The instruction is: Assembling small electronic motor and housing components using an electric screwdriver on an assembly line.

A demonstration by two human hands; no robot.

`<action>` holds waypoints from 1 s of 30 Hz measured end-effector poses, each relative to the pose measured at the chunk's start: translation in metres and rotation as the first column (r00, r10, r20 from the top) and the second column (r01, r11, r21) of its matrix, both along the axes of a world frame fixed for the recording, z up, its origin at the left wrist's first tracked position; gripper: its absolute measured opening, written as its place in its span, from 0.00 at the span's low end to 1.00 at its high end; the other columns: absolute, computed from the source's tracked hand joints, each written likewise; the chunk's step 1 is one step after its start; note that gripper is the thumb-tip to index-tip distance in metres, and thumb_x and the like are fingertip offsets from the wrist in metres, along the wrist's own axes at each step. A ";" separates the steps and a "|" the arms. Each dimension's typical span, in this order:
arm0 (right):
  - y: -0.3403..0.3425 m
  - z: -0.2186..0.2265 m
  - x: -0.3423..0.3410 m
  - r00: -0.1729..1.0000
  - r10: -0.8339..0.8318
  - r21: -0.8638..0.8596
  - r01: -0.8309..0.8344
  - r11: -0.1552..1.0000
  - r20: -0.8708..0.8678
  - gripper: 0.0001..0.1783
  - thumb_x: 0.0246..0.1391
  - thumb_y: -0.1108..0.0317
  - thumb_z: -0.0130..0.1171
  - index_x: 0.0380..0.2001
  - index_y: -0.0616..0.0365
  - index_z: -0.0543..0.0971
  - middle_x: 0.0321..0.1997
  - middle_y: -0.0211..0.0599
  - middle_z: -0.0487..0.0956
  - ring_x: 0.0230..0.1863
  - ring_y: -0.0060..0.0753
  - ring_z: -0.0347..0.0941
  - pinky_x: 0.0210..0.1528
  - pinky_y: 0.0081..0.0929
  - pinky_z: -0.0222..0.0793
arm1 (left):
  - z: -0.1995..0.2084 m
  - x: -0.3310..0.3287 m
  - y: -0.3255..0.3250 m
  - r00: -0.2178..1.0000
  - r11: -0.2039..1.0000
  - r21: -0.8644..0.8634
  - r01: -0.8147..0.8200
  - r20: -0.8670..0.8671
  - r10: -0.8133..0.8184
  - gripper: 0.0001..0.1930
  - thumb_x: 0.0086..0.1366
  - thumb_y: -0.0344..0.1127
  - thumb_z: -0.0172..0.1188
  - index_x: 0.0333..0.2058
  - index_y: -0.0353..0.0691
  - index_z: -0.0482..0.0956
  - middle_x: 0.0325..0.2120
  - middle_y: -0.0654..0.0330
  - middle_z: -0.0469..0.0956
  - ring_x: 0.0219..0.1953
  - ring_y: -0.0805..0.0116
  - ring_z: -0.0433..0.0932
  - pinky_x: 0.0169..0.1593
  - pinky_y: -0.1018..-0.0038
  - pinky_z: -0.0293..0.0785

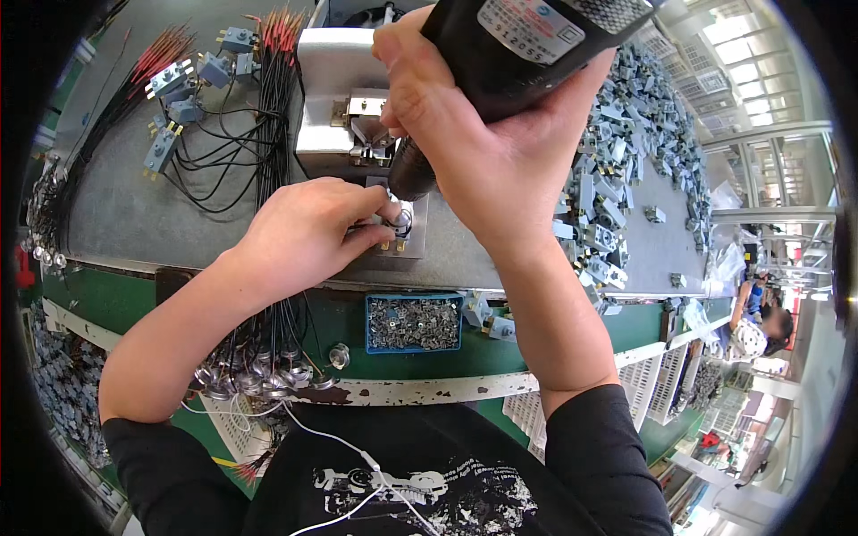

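Note:
My right hand (509, 161) is wrapped round a black electric screwdriver (492, 76) that carries a silver label. Its narrow end points down at a small metal work plate (413, 248). My left hand (299, 223) reaches in from the left, with thumb and forefinger pinched together at that plate beside the driver's end. Small brass-coloured pins show just under the fingertips. What the fingers pinch is mostly hidden. Behind the plate stands a white metal device (335, 85) with a shiny mechanism at its front.
Black wires with red ends (277, 107) and several grey plug housings (214, 70) lie left. Right is a large heap of grey housings (617, 170). A blue tray (414, 349) of small metal parts sits near the front edge. Another person (755, 326) is far right.

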State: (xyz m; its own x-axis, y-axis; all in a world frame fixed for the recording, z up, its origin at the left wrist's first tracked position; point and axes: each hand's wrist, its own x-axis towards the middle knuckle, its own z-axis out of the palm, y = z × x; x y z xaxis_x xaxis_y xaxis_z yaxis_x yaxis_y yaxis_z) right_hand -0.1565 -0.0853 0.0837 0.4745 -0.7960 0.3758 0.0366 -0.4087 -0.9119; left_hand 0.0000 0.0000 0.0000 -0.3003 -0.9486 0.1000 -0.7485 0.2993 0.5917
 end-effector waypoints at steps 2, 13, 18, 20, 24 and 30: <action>0.002 -0.006 0.004 0.979 -0.040 -0.064 0.054 0.996 0.202 0.28 0.51 0.86 0.69 0.53 0.65 0.68 0.40 0.44 0.81 0.39 0.29 0.83 0.38 0.23 0.81 | -0.003 0.000 0.002 0.999 1.000 -0.006 -0.014 -0.037 0.014 0.10 0.66 0.41 0.65 0.43 0.46 0.80 0.29 0.60 0.83 0.38 0.56 0.84 0.41 0.60 0.80; 0.005 -0.003 0.012 0.941 -0.035 -0.063 0.059 0.996 0.337 0.34 0.51 0.82 0.70 0.58 0.64 0.64 0.43 0.37 0.78 0.40 0.25 0.79 0.39 0.23 0.78 | 0.000 -0.002 0.004 0.998 0.999 -0.033 -0.027 -0.054 0.025 0.10 0.66 0.40 0.66 0.42 0.44 0.80 0.30 0.59 0.84 0.35 0.57 0.84 0.38 0.61 0.80; -0.004 0.003 0.010 0.966 -0.047 -0.241 0.111 0.964 0.255 0.34 0.53 0.78 0.71 0.59 0.62 0.64 0.42 0.34 0.75 0.38 0.23 0.74 0.41 0.22 0.73 | 0.005 -0.002 0.003 1.000 1.000 -0.003 -0.019 0.003 0.019 0.11 0.65 0.40 0.66 0.42 0.43 0.79 0.32 0.59 0.85 0.36 0.57 0.85 0.39 0.61 0.80; -0.005 0.004 0.009 0.961 -0.031 -0.288 0.113 0.951 0.275 0.40 0.54 0.78 0.70 0.65 0.62 0.59 0.48 0.38 0.73 0.42 0.25 0.75 0.44 0.23 0.74 | 0.007 -0.005 0.001 0.999 1.000 -0.012 -0.019 -0.030 0.019 0.11 0.66 0.40 0.66 0.41 0.42 0.79 0.35 0.60 0.85 0.38 0.58 0.85 0.40 0.61 0.80; -0.003 0.008 0.014 0.918 0.146 -0.135 -0.103 0.986 0.369 0.48 0.56 0.79 0.67 0.72 0.62 0.50 0.56 0.44 0.71 0.50 0.29 0.76 0.50 0.27 0.76 | 0.008 -0.006 0.002 0.999 0.999 -0.003 -0.037 0.004 0.037 0.11 0.66 0.40 0.66 0.41 0.41 0.78 0.37 0.60 0.86 0.38 0.58 0.85 0.40 0.61 0.81; 0.002 0.003 0.006 0.951 -0.162 -0.228 0.225 0.947 0.265 0.40 0.55 0.80 0.71 0.65 0.61 0.60 0.44 0.38 0.79 0.39 0.28 0.81 0.41 0.26 0.78 | 0.008 -0.013 0.008 0.959 0.904 -0.418 0.090 0.282 0.035 0.14 0.55 0.41 0.71 0.38 0.47 0.79 0.36 0.65 0.75 0.42 0.64 0.75 0.47 0.66 0.71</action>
